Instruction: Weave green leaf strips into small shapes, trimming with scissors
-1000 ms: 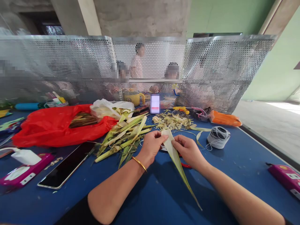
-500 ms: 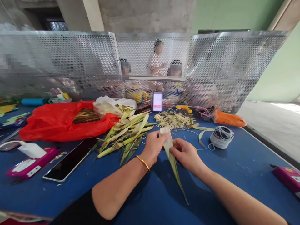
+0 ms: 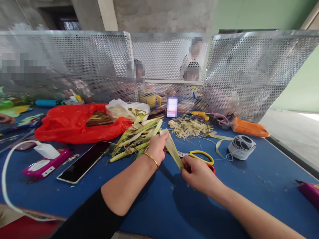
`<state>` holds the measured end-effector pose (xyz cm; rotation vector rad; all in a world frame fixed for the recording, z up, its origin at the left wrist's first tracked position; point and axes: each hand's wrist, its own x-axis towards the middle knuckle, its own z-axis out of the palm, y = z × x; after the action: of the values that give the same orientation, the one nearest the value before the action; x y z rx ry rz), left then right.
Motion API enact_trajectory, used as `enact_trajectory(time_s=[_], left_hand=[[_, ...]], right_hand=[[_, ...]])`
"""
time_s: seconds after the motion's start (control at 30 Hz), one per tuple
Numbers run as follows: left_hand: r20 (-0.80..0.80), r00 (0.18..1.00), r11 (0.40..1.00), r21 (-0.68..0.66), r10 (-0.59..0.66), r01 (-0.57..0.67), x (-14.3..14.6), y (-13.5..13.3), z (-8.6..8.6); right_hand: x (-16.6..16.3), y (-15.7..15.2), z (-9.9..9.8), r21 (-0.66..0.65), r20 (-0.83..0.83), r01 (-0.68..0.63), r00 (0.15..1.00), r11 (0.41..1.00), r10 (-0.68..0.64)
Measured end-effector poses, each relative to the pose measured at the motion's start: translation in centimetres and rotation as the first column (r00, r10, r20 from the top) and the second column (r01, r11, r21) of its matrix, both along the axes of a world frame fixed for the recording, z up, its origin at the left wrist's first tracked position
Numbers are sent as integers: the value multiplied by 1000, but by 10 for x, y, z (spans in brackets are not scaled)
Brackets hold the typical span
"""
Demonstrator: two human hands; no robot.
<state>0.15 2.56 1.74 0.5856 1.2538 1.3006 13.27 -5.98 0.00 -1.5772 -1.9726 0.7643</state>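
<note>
A pale green corn husk strip (image 3: 173,148) is stretched between my two hands above the blue table. My left hand (image 3: 158,146), with a gold bangle at the wrist, pinches its broad upper end. Lower down, my right hand (image 3: 198,172) grips the narrow end, and its fingers hide the tip. Scissors (image 3: 203,152) with yellow and red handles lie on the table behind my right hand, partly covered by it. Just beyond my left hand is a heap of husks (image 3: 136,137). Small husk scraps (image 3: 190,127) are piled farther back.
A red plastic bag (image 3: 64,124) and a white bag lie at the left, with a black phone (image 3: 83,162) and a magenta power strip (image 3: 47,164) nearer. Grey string (image 3: 241,147) and an orange packet (image 3: 250,127) sit right. A perforated metal screen (image 3: 169,59) stands behind; people are beyond.
My right hand has slid down the husk toward its narrow end, drawing it straight between both hands. The scissors, mostly covered before, now show. The view has turned slightly left.
</note>
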Motion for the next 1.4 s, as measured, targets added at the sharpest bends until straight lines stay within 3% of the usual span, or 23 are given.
enact_trajectory(time_s=[0.07,0.13,0.17,0.27,0.3,0.33,0.4,0.43,0.47,0.53,0.73,0.9,1.03,1.13,1.27,1.4], left_hand=[[-9,1000,999,26,23,-23,-1,4,-4],[-19,999,997,70,44,-43,-1,9,-7],[-36,998,994,101,53,-49,-2,10,-9],[-217,974,963,270,59,2,-1,9,-13],[-315,947,939,341,58,56,0,5,-14],[-408,911,911,394,55,121,2,1,-15],[-540,841,867,432,29,248,8,-12,-16],[-578,815,844,445,18,297,12,-20,-16],[-617,787,823,455,14,341,16,-27,-16],[-659,752,797,449,-9,403,22,-38,-17],[-606,780,777,411,-159,478,28,-45,-18],[-274,882,809,362,-383,463,30,-42,-18],[-262,910,833,380,-321,403,30,-43,-14],[-307,903,834,374,-302,406,29,-43,-11],[-358,901,822,417,-244,388,27,-41,-13],[-437,884,807,455,-166,376,24,-39,-17]], right_hand=[[-3,-9,3,20,35,-51,998,999,50],[-3,-18,8,-129,-64,-197,980,972,190],[-2,-22,11,-256,-158,-314,947,914,281],[6,-23,20,-551,-420,-588,809,593,412],[10,-19,21,-574,-440,-589,808,569,392],[14,-13,22,-533,-430,-529,841,660,328],[21,3,20,-276,-440,-210,895,938,71],[24,11,19,-171,-467,-5,881,985,-77],[26,18,17,-118,-517,133,838,984,-175],[29,26,15,-102,-598,239,761,966,-252],[29,22,17,-164,-705,172,668,971,-237],[31,24,15,-102,-706,175,681,979,-195],[31,25,15,-19,-631,172,762,985,-145],[30,24,15,-11,-623,178,769,984,-146],[25,20,17,-133,-649,165,730,977,-212],[16,15,17,-223,-582,38,797,974,-165]])
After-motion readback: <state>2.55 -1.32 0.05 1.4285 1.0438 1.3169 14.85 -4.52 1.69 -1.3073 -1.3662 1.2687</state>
